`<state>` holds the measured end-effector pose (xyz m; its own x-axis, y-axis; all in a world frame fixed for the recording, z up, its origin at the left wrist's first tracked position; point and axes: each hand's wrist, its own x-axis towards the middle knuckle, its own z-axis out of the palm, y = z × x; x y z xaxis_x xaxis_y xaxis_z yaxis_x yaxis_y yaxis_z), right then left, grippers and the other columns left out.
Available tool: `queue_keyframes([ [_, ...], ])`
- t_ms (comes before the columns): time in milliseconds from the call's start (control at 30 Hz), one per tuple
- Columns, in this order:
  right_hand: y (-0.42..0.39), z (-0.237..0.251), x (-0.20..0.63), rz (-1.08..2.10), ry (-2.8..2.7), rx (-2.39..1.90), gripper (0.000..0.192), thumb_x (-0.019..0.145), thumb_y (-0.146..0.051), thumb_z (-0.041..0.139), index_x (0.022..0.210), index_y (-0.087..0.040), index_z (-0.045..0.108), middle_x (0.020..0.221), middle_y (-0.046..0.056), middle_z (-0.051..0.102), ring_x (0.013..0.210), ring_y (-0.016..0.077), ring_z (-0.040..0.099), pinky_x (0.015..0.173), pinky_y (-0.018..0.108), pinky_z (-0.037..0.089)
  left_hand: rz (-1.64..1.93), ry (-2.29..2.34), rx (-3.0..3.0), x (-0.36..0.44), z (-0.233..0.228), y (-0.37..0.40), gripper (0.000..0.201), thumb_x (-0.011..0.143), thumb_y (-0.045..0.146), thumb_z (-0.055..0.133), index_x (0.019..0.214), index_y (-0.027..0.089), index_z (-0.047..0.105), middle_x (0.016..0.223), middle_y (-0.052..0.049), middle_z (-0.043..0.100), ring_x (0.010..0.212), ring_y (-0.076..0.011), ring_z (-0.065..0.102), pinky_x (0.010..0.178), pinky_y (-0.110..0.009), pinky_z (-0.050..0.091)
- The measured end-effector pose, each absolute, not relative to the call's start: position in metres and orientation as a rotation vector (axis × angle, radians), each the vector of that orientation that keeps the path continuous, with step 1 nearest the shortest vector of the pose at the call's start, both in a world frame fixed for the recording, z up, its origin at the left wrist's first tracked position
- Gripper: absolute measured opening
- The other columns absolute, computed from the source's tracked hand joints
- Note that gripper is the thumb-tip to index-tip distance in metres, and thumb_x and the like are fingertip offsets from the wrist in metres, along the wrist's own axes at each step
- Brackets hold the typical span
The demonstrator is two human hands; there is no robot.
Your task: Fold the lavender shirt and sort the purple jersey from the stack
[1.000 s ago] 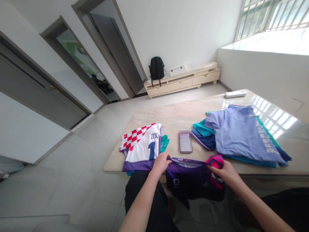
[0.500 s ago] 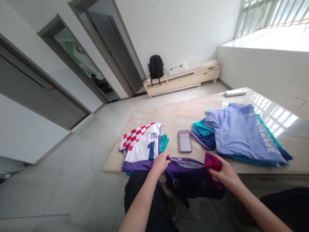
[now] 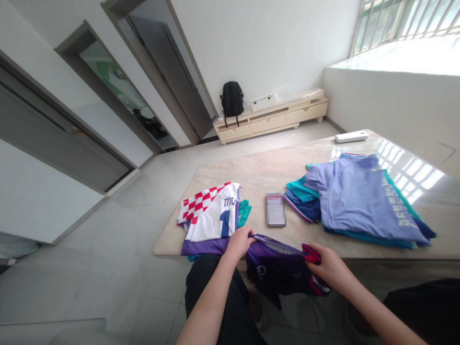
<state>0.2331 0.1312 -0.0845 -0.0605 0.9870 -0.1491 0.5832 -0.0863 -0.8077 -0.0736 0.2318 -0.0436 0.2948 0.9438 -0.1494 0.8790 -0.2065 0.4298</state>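
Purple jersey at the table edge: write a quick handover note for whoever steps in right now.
Left hand grips the purple jersey at its top edge; right hand pinches its red-striped sleeve.
The jersey hangs over the near edge of the table, mostly off it.
Done: a folded stack topped by a red-checked white jersey lies to the left.
Left: the unfolded pile under a lavender shirt on the right, and the jersey in hand.

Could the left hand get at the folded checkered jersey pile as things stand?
Probably yes: the left hand grips the purple jersey right beside the checkered jersey pile, with nothing between, but must release first.
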Motion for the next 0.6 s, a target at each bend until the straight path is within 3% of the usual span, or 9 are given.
queue_keyframes([
  [100, 0.126, -0.078, 0.228, 0.961, -1.781, -1.802, 0.016, 0.076, -0.028, 0.058, 0.084, -0.021, 0.069, 0.078, 0.005, 0.073, 0.078, 0.0258, 0.067, 0.067, 0.031, 0.038, 0.197, 1.632, 2.132, -0.073, -0.043, 0.232, 0.006, 0.086, 0.019, 0.070, 0.092, 0.021, 0.069, 0.100, -0.005, 0.072, 0.097, -0.0222, 0.066, 0.083, -0.029, 0.047],
  [233, 0.121, -0.070, 0.224, 0.876, -1.828, -1.936, 0.017, 0.079, -0.031, 0.058, 0.088, -0.022, 0.069, 0.085, 0.008, 0.074, 0.083, 0.0293, 0.067, 0.066, 0.031, 0.033, 0.191, 1.629, 2.130, -0.073, -0.043, 0.232, 0.006, 0.086, 0.018, 0.070, 0.092, 0.021, 0.069, 0.100, -0.004, 0.071, 0.097, -0.0222, 0.066, 0.083, -0.029, 0.047],
  [467, 0.118, -0.059, 0.218, 0.809, -1.860, -1.950, 0.011, 0.082, -0.027, 0.054, 0.088, -0.026, 0.063, 0.090, 0.000, 0.070, 0.076, 0.0195, 0.064, 0.064, 0.029, 0.033, 0.194, 1.623, 2.127, -0.073, -0.043, 0.232, 0.008, 0.086, 0.018, 0.071, 0.092, 0.022, 0.069, 0.101, -0.004, 0.071, 0.098, -0.0222, 0.066, 0.084, -0.029, 0.047],
  [600, 0.120, -0.058, 0.221, 0.789, -1.814, -2.008, 0.012, 0.084, -0.029, 0.054, 0.092, -0.027, 0.063, 0.090, 0.000, 0.072, 0.078, 0.0212, 0.065, 0.063, 0.029, 0.034, 0.206, 1.619, 2.121, -0.073, -0.043, 0.231, 0.009, 0.085, 0.016, 0.070, 0.092, 0.022, 0.069, 0.100, -0.004, 0.071, 0.098, -0.0220, 0.066, 0.084, -0.029, 0.047],
])
